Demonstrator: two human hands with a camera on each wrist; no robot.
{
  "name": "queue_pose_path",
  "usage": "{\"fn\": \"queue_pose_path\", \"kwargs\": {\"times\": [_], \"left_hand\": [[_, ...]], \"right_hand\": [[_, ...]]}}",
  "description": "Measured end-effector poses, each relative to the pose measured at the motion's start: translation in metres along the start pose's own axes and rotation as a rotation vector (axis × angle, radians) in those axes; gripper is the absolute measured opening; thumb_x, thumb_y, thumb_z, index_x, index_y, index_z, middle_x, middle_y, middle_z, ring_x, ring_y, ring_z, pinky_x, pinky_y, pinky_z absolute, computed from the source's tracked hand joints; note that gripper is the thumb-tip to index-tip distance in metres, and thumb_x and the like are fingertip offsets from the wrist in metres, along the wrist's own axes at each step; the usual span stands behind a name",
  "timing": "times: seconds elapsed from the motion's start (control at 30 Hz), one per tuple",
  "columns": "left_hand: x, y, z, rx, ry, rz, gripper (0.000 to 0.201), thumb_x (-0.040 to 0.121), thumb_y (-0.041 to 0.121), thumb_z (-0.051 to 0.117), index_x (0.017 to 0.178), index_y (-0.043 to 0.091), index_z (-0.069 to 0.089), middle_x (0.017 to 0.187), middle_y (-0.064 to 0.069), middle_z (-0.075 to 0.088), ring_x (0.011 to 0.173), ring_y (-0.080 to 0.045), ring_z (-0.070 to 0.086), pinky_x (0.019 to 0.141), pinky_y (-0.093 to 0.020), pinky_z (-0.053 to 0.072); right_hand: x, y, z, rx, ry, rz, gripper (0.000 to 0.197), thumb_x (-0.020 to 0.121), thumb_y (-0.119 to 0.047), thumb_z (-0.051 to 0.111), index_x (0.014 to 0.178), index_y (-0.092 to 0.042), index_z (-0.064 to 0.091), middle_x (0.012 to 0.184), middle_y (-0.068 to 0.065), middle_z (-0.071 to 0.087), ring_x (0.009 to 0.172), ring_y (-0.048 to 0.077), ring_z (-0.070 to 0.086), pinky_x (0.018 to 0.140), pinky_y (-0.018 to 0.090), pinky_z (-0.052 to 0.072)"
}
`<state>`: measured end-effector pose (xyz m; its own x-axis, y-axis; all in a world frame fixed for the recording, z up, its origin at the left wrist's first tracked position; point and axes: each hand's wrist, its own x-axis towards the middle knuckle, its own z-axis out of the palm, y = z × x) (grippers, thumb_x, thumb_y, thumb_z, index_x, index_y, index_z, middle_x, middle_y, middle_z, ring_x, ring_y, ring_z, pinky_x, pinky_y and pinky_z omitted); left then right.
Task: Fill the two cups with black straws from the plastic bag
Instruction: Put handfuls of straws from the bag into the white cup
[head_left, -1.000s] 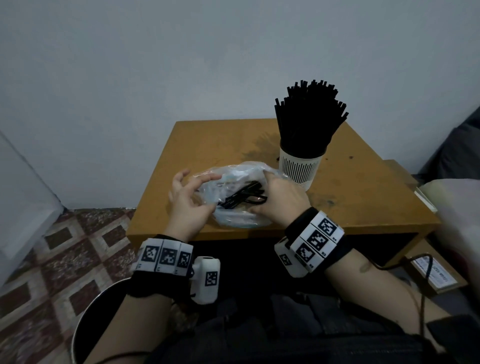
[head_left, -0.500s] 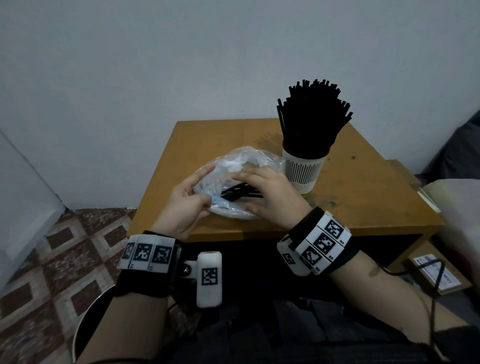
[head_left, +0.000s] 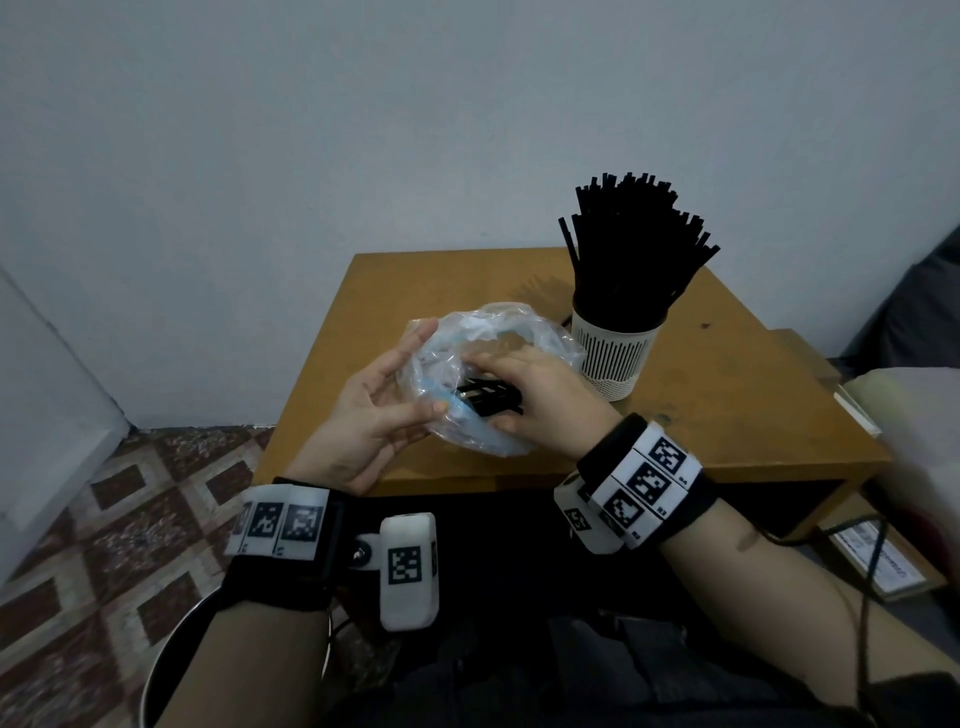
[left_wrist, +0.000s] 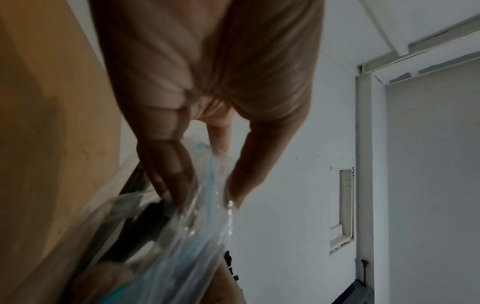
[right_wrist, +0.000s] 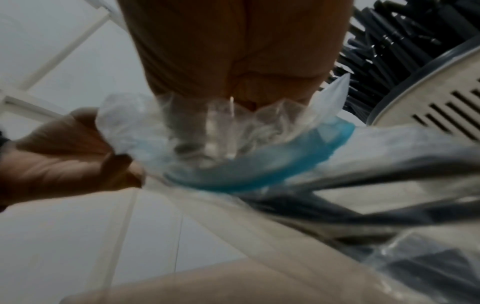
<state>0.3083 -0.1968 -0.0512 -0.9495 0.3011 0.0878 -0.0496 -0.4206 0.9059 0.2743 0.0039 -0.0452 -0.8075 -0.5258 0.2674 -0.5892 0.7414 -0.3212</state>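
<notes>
Plastic bag, near the table's front edge, pinched open by left hand; remaining straws gripped by right hand are best drawn out together.

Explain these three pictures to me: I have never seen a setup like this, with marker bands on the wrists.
No machine here: a person works bare-handed, wearing cameras. One picture looks down from the head; the other two look along each wrist at the fingers. On the wooden table stands a white slotted cup packed with black straws. Only this one cup shows. The left hand pinches the rim of a clear plastic bag, holding it open. The right hand reaches into its mouth; its grip is hidden. A few loose straws lie inside.
</notes>
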Motion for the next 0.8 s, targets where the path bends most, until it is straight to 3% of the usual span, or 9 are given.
{"fn": "queue_pose_path", "kwargs": {"times": [0.1, 0.2, 0.3, 0.5, 0.63, 0.73, 0.8], "left_hand": [[-0.001, 0.001, 0.004, -0.002, -0.042, 0.014, 0.101, 0.047, 0.013, 0.093, 0.137, 0.023, 0.05, 0.136, 0.001, 0.058, 0.114, -0.019, 0.062, 0.077, -0.028, 0.058], [-0.001, 0.002, 0.006, 0.023, -0.028, 0.038, 0.102, 0.043, 0.018, 0.096, 0.134, 0.023, 0.052, 0.136, 0.008, 0.057, 0.119, -0.018, 0.059, 0.081, -0.03, 0.058], [0.0, 0.002, 0.006, 0.007, -0.013, 0.048, 0.103, 0.04, 0.019, 0.097, 0.133, 0.022, 0.054, 0.139, 0.003, 0.056, 0.117, -0.018, 0.06, 0.076, -0.028, 0.058], [0.003, 0.0, 0.002, -0.014, 0.056, 0.051, 0.096, 0.035, 0.02, 0.098, 0.125, 0.025, 0.063, 0.149, -0.003, 0.044, 0.118, -0.022, 0.06, 0.074, -0.027, 0.059], [0.005, 0.001, 0.002, -0.021, 0.104, 0.062, 0.096, 0.032, 0.021, 0.099, 0.121, 0.024, 0.065, 0.147, -0.006, 0.046, 0.113, -0.022, 0.063, 0.071, -0.026, 0.058], [0.006, 0.003, 0.002, -0.019, 0.137, 0.071, 0.1, 0.028, 0.023, 0.099, 0.122, 0.023, 0.064, 0.143, -0.008, 0.05, 0.109, -0.022, 0.065, 0.071, -0.025, 0.058], [0.006, 0.004, 0.003, -0.02, 0.16, 0.081, 0.105, 0.025, 0.024, 0.099, 0.124, 0.021, 0.062, 0.138, -0.009, 0.055, 0.105, -0.022, 0.067, 0.07, -0.025, 0.058]], "right_hand": [[0.002, 0.0, 0.005, 0.024, 0.105, 0.045, 0.054, 0.076, -0.023, 0.074, 0.125, -0.026, 0.051, 0.113, -0.002, 0.061, 0.109, 0.014, 0.053, 0.094, 0.035, 0.045], [0.002, -0.001, 0.01, -0.019, 0.14, 0.068, 0.038, 0.082, -0.029, 0.068, 0.117, -0.021, 0.056, 0.107, 0.0, 0.062, 0.102, 0.016, 0.055, 0.089, 0.03, 0.045], [0.003, -0.001, 0.012, -0.079, 0.205, 0.041, 0.03, 0.086, -0.029, 0.06, 0.114, -0.019, 0.06, 0.101, 0.002, 0.066, 0.098, 0.019, 0.058, 0.089, 0.031, 0.045], [0.002, 0.003, 0.006, -0.109, 0.244, 0.014, 0.025, 0.089, -0.022, 0.058, 0.111, -0.015, 0.066, 0.097, 0.007, 0.069, 0.094, 0.025, 0.061, 0.08, 0.035, 0.049], [-0.001, 0.006, 0.0, -0.021, 0.287, -0.012, 0.027, 0.087, -0.014, 0.062, 0.113, -0.015, 0.066, 0.095, 0.007, 0.07, 0.089, 0.024, 0.064, 0.078, 0.037, 0.054], [-0.001, 0.007, -0.008, 0.021, 0.33, -0.027, 0.026, 0.087, -0.011, 0.063, 0.112, -0.013, 0.068, 0.096, 0.008, 0.07, 0.087, 0.024, 0.065, 0.077, 0.035, 0.054], [-0.001, 0.007, -0.014, 0.023, 0.397, -0.043, 0.022, 0.086, -0.012, 0.065, 0.107, -0.011, 0.069, 0.095, 0.007, 0.067, 0.085, 0.021, 0.062, 0.076, 0.029, 0.049]]}}
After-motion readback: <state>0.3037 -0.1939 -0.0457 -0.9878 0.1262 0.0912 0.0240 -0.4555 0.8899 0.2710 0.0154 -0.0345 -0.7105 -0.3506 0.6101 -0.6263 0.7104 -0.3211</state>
